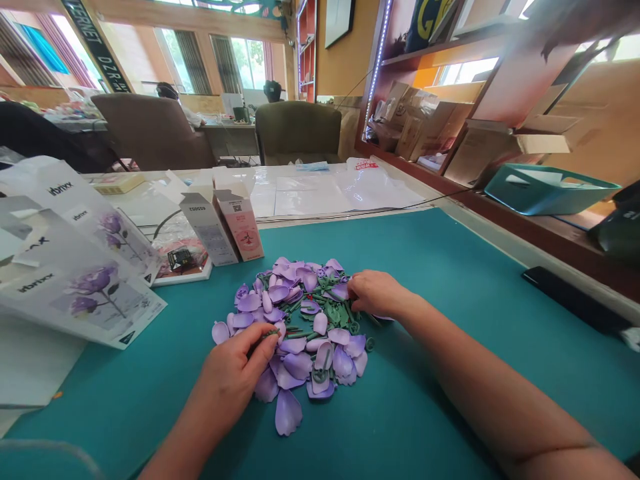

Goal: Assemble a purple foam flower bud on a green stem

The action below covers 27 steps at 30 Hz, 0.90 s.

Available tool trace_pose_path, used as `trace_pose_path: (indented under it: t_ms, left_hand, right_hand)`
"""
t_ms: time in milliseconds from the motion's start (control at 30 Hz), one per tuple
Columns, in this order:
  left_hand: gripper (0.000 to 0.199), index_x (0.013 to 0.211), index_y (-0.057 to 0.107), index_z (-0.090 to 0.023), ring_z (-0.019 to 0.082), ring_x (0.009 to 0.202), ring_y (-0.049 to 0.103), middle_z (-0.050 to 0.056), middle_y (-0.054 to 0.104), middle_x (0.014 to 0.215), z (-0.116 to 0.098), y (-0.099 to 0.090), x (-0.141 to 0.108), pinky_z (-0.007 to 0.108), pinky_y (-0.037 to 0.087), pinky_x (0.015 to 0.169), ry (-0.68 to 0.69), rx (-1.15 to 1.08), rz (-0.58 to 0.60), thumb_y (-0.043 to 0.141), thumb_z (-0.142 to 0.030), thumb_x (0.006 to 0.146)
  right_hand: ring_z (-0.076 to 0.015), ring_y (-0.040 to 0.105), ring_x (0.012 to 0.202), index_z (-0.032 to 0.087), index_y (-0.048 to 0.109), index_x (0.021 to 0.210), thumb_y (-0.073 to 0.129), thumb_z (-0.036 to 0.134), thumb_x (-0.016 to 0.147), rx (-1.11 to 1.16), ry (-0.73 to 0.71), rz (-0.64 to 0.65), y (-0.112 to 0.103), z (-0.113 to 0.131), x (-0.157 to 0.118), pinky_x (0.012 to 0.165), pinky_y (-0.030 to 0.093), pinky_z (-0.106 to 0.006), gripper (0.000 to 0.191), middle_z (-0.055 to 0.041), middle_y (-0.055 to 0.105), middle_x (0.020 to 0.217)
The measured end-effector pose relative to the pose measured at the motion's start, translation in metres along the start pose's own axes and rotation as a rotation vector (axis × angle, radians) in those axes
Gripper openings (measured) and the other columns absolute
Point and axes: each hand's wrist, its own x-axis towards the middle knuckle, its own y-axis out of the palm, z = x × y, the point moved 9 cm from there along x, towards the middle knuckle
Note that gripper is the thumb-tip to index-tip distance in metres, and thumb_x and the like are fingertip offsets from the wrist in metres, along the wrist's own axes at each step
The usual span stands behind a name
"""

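Observation:
A loose pile of purple plastic petals (297,365) and dark green stem and leaf pieces (336,312) lies on the teal mat. At the pile's left front, my left hand (231,363) is closed in a pinch, with a small green piece (271,333) between thumb and forefinger. My right hand (376,293) reaches to the pile's right edge, fingers curled down among the petals and green parts. Its fingertips are partly hidden, and whatever they grip does not show. One single petal (289,413) lies at the near edge of the pile.
White boxes printed with purple flowers (95,290) stand at the left. Two narrow cartons (239,223) stand behind the pile, beside a small black device (180,259). A long black object (575,300) lies on the right. Chairs (300,130) and people are farther back.

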Motion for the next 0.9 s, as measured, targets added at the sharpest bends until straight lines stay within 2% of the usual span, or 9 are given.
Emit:
trace_pose_path:
  t_ms: [133, 300, 367, 500, 600, 733, 900]
  left_hand:
    - [0.027, 0.078, 0.070, -0.027, 0.023, 0.071, 0.063, -0.001, 0.067, 0.065, -0.004, 0.002, -0.001, 0.026, 0.035, 0.051, 0.020, 0.028, 0.002, 0.055, -0.050, 0.081]
    - [0.027, 0.081, 0.071, -0.029, 0.024, 0.076, 0.064, 0.000, 0.072, 0.074, -0.002, 0.002, 0.000, 0.028, 0.041, 0.058, 0.052, 0.051, -0.011, 0.053, -0.049, 0.082]
    - [0.026, 0.083, 0.072, -0.029, 0.024, 0.077, 0.065, 0.001, 0.073, 0.078, -0.001, 0.004, 0.001, 0.029, 0.042, 0.061, 0.077, 0.059, 0.013, 0.054, -0.049, 0.082]
    - [0.025, 0.086, 0.071, -0.028, 0.024, 0.081, 0.065, 0.001, 0.075, 0.087, -0.004, 0.006, 0.001, 0.029, 0.042, 0.067, 0.124, 0.071, 0.027, 0.053, -0.045, 0.084]
    - [0.024, 0.087, 0.070, -0.027, 0.022, 0.077, 0.064, 0.001, 0.074, 0.085, -0.010, 0.007, -0.002, 0.029, 0.042, 0.069, 0.158, 0.083, 0.034, 0.051, -0.041, 0.088]
    - [0.025, 0.088, 0.067, -0.025, 0.020, 0.075, 0.063, 0.000, 0.072, 0.082, -0.014, 0.009, -0.004, 0.029, 0.041, 0.069, 0.185, 0.118, 0.057, 0.048, -0.040, 0.091]
    - [0.026, 0.090, 0.066, -0.024, 0.020, 0.078, 0.063, 0.001, 0.072, 0.086, -0.016, 0.010, -0.004, 0.029, 0.042, 0.069, 0.196, 0.169, 0.086, 0.045, -0.039, 0.092]
  right_hand:
    - [-0.0220, 0.062, 0.090, 0.018, 0.067, 0.087, 0.068, 0.014, 0.070, 0.075, -0.051, -0.003, 0.000, 0.003, 0.001, 0.059, 0.035, -0.025, 0.018, -0.0076, 0.069, 0.097]
    - [-0.0145, 0.058, 0.075, 0.019, 0.060, 0.079, 0.064, 0.012, 0.071, 0.216, -0.140, -0.008, -0.008, 0.008, -0.002, 0.058, 0.035, -0.022, 0.011, 0.0000, 0.064, 0.080]
    - [-0.0120, 0.055, 0.068, 0.019, 0.057, 0.079, 0.062, 0.015, 0.075, 0.429, -0.193, -0.017, -0.013, 0.013, -0.004, 0.057, 0.037, -0.021, 0.008, 0.0022, 0.060, 0.074]
    - [-0.0098, 0.052, 0.062, 0.018, 0.055, 0.079, 0.067, 0.021, 0.074, 1.151, -0.352, -0.012, -0.020, 0.036, -0.008, 0.057, 0.042, -0.022, 0.013, 0.0041, 0.057, 0.070]
    - [-0.0093, 0.054, 0.062, 0.018, 0.058, 0.079, 0.073, 0.024, 0.071, 1.399, -0.381, -0.021, -0.017, 0.054, -0.008, 0.056, 0.043, -0.022, 0.019, 0.0037, 0.059, 0.071]
    - [-0.0082, 0.052, 0.059, 0.018, 0.059, 0.077, 0.078, 0.027, 0.070, 1.538, -0.362, -0.038, -0.010, 0.072, -0.009, 0.055, 0.043, -0.021, 0.022, 0.0050, 0.058, 0.065]
    - [-0.0085, 0.054, 0.062, 0.018, 0.061, 0.076, 0.080, 0.029, 0.069, 1.594, -0.333, -0.113, -0.012, 0.079, -0.013, 0.056, 0.045, -0.021, 0.023, 0.0038, 0.060, 0.070]
